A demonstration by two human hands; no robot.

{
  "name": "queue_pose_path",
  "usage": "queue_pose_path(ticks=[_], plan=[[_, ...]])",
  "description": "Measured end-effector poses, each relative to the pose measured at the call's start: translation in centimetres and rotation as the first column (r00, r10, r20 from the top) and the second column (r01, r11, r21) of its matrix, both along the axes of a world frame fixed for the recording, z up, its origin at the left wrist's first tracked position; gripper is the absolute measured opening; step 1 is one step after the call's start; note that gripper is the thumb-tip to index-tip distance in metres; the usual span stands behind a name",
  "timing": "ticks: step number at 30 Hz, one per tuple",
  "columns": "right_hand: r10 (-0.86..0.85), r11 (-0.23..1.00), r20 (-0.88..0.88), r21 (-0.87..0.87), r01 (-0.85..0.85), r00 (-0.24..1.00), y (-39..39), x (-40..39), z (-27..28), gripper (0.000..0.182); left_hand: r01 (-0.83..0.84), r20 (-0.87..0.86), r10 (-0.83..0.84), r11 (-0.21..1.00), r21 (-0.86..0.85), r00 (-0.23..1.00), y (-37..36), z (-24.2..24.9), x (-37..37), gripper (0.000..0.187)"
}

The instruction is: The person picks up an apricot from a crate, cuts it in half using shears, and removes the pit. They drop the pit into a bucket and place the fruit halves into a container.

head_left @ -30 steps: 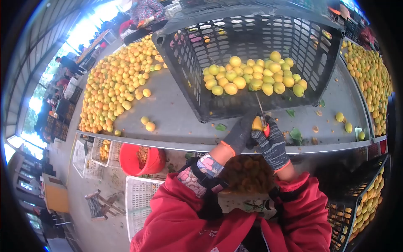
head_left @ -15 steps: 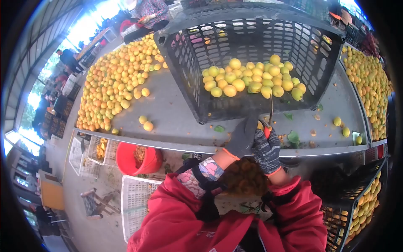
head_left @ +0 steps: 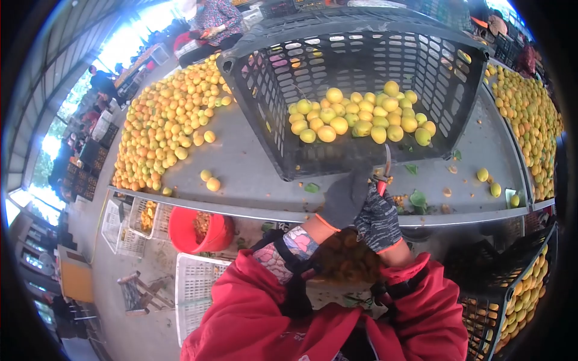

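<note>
My right hand, in a dark knitted glove with an orange cuff, is closed round the red handle of a small knife. The slightly curved blade points away from me, toward the crate. Beside it, touching, my left hand in a dark grey glove has its fingers curled; what they hold, if anything, is hidden. A small brownish-yellow bit shows by the blade's base. Just beyond both hands, a black plastic crate lies tipped with its opening toward me. Yellow apricots are heaped inside.
A large apricot pile covers the left of the metal table; another pile lies right. Leaves and scraps litter the front edge. Below are a red bucket, a white crate and a filled black crate. People work behind.
My right hand has tilted and drawn slightly back and left, with more of the knife's blade base now showing. The yellow bit seen between my hands is no longer visible there.
</note>
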State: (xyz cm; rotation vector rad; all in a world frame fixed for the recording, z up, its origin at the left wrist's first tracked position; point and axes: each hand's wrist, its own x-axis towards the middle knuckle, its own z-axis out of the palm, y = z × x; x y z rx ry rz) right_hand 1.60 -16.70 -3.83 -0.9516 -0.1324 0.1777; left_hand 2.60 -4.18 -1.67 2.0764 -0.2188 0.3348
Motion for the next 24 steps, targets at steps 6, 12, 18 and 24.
queue_pose_path(ticks=[6,12,18,24], plan=[[0.211,0.977,-0.133,-0.006,-0.213,0.969,-1.9,0.1,4.0,0.036,0.100,0.093,-0.095,0.993,-0.056,0.991,0.9,1.0,0.0,0.041],[0.222,0.971,-0.078,-0.073,-0.228,0.972,-1.3,0.5,4.0,0.037,-0.004,-0.394,-0.391,0.705,-0.709,0.832,2.5,3.2,0.0,0.048],[0.133,0.972,-0.099,-0.183,-0.149,0.986,-1.3,0.3,3.3,0.037,0.204,-0.214,-0.364,0.821,-0.533,0.906,2.9,2.3,-0.6,0.046],[-0.043,0.987,0.054,-0.154,0.051,0.998,-0.3,2.1,-1.4,0.044,0.178,-0.050,-0.199,0.945,-0.276,0.979,2.1,-1.0,0.7,0.041]])
